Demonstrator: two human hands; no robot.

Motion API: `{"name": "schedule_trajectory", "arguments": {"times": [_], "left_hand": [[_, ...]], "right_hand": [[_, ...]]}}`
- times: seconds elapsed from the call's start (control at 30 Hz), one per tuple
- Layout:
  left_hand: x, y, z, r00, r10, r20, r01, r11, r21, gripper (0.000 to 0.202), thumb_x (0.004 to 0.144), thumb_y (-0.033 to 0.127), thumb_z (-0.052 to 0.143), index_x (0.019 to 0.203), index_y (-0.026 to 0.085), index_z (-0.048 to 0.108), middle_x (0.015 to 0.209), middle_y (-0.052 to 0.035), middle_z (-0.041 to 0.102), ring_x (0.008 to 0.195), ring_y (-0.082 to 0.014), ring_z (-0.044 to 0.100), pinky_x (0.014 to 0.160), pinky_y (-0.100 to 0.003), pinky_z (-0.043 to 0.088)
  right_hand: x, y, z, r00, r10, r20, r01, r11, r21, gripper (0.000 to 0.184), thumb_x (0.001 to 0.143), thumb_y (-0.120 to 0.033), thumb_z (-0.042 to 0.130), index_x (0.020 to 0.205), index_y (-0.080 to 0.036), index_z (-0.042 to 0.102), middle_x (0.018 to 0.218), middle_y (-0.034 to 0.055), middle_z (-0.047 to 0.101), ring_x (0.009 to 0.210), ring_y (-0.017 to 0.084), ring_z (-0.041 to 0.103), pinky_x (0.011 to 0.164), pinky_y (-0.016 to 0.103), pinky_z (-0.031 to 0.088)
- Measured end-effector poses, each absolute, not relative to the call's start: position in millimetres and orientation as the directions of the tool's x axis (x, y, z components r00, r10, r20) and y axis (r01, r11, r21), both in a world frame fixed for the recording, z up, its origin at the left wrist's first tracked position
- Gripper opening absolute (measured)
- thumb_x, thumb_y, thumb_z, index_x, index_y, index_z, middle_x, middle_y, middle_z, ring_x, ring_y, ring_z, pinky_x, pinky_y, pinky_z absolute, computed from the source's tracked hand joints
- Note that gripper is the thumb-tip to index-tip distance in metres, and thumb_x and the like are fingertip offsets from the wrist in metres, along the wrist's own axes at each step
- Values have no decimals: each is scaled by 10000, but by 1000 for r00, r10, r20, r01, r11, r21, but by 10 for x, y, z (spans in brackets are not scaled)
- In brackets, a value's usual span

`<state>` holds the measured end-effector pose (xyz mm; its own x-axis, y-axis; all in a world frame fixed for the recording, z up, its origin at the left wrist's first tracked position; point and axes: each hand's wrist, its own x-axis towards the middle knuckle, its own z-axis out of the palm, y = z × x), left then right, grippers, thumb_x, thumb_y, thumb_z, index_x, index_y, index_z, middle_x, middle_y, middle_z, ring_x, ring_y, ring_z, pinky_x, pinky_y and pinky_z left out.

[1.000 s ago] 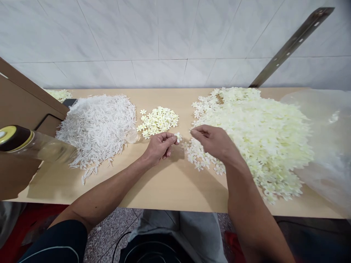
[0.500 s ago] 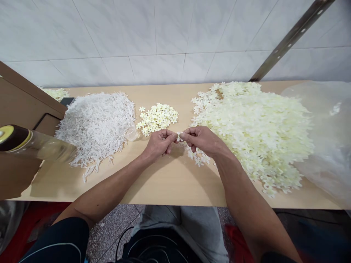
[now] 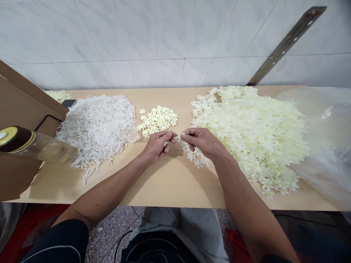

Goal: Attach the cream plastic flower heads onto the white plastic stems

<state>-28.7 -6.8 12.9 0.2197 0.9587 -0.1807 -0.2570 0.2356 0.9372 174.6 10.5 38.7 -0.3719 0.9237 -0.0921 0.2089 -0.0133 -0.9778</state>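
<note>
half a second ago both hands met at the fingertips; now these are slightly apart, so the shared hold seems released; a white bit (image 3: 166, 144), maybe a flower, shows at the bent fingers of the left hand (image 3: 157, 145); whether it is gripped i cannot tell; the right hand (image 3: 202, 141) has thumb and forefinger close together, contents unclear; both forearms (image 3: 115, 182) slope inward over the table (image 3: 178, 186); the small flower pile (image 3: 159, 118) lies just beyond the left hand, the large flower pile (image 3: 263, 135) beside the right.

Bright, diffuse light | soft shadows on tabletop (image 3: 175, 190) | glare on plastic sheet (image 3: 326, 140) | large flower pile (image 3: 255, 137) blurred
</note>
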Motion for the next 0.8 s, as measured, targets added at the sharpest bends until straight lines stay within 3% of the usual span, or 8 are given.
{"name": "schedule_trajectory", "arguments": {"times": [0.33,0.67,0.8], "left_hand": [[-282,-74,127,243,952,-187,-261,250,932,400,823,508,732,946,129,701,800,-19,629,397,-21,415,299,-176,202],[-259,-100,167,237,953,-189,-246,247,937,430,809,533,745,938,127,687,932,-67,713,379,-11,430,291,-185,210],[-241,-110,151,180,971,-158,-206,195,959,428,753,490,808,961,135,690,592,21,621,341,-46,409,292,-179,229]], "right_hand": [[1676,95,359,-318,945,-80,157,-31,-987,568,850,-718,621,653,-205,477,579,-40,468,458,95,465,472,252,402],[1647,100,350,-245,969,-40,144,-5,-990,553,797,-691,706,637,-180,570,549,-31,477,459,93,463,467,247,406],[1638,113,323,-250,966,-62,144,-26,-989,544,798,-686,707,642,-181,578,546,-29,493,436,94,470,459,250,409]]}}
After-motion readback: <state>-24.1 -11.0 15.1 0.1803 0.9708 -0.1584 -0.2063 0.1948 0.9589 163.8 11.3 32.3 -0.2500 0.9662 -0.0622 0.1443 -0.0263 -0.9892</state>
